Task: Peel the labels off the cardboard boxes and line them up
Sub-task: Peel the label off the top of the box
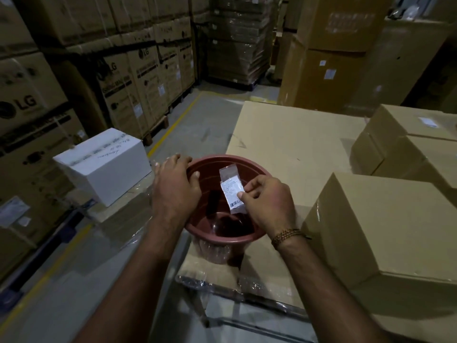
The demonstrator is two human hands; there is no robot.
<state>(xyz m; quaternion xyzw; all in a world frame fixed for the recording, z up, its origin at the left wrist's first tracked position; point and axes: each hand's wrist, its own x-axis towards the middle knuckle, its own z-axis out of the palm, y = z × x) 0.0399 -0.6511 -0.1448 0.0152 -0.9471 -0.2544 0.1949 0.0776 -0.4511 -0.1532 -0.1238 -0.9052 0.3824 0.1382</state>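
My right hand (265, 201) pinches a peeled label (231, 191) over the red bucket (217, 236); my left hand (176, 184) grips its rim. The sticky label can curl onto my fingers or drop inside. Beyond, the flat cardboard box (296, 144) offers open room, its edges near.

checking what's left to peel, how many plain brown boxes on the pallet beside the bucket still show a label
1: the far right box has a white label on top. The near right box shows none, though hidden faces may carry more. The right hand pinches a peeled label.
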